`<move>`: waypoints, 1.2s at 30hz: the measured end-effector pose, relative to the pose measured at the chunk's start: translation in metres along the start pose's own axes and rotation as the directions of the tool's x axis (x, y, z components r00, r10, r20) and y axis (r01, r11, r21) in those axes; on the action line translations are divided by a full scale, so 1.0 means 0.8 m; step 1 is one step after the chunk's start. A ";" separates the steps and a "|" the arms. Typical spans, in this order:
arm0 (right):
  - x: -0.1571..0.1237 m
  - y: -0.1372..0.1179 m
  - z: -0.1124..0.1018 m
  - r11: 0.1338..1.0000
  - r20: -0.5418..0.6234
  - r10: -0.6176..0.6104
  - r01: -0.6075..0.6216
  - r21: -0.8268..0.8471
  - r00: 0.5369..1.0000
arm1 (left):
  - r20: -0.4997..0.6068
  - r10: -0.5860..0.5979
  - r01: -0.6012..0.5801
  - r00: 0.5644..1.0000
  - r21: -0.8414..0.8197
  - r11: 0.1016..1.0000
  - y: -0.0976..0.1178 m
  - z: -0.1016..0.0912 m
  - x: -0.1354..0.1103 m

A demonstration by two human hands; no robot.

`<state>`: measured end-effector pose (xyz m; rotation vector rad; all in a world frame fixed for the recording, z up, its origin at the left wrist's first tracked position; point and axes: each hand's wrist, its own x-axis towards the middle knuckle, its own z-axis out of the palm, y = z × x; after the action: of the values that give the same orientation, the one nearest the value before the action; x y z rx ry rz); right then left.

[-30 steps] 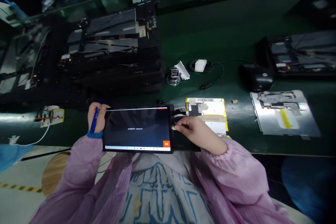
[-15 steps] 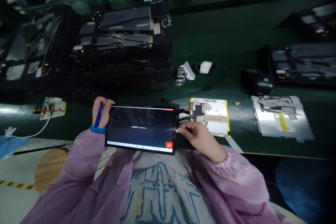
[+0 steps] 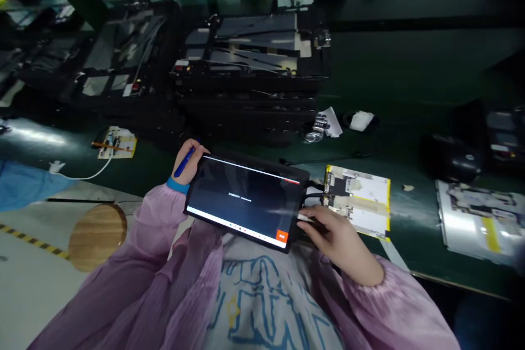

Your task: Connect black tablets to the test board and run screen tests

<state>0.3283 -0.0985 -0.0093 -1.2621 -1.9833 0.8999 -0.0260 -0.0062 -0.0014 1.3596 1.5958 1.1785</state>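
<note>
A lit tablet screen (image 3: 246,202) is tilted over the bench's front edge, dark with a red button in its lower right corner. My left hand (image 3: 187,163) is closed round its upper left corner, and a blue pen (image 3: 184,162) is held in the same fingers. At the right edge of the screen, my right hand (image 3: 338,235) pinches a small whitish piece whose kind is hard to make out. Dark cables (image 3: 315,191) run from that edge to an opened board-and-battery assembly (image 3: 371,205) lying beside it, partly behind my right hand.
Stacked dark device housings (image 3: 250,85) stand behind the screen. A loose black cable (image 3: 324,160), a metal object with counter-like digits (image 3: 315,130) and a wrapped cable bundle (image 3: 361,120) lie nearby. Further right are a silver panel (image 3: 471,229) and a black mouse (image 3: 451,158); a stool (image 3: 97,236) stands lower left.
The view has swung, so the bench things appear further right. The screen is now tilted, its right side lower. Both hands keep their hold at its edges.
</note>
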 end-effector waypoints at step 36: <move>0.042 0.022 -0.055 0.963 -0.143 0.193 -0.215 -0.163 0.971 | 0.015 0.058 -0.058 0.998 0.058 0.997 -0.003 -0.001 0.000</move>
<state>0.3596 -0.0526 0.0064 -1.6085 -1.8920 0.7295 -0.0274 -0.0065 -0.0032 1.4573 1.6023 1.1622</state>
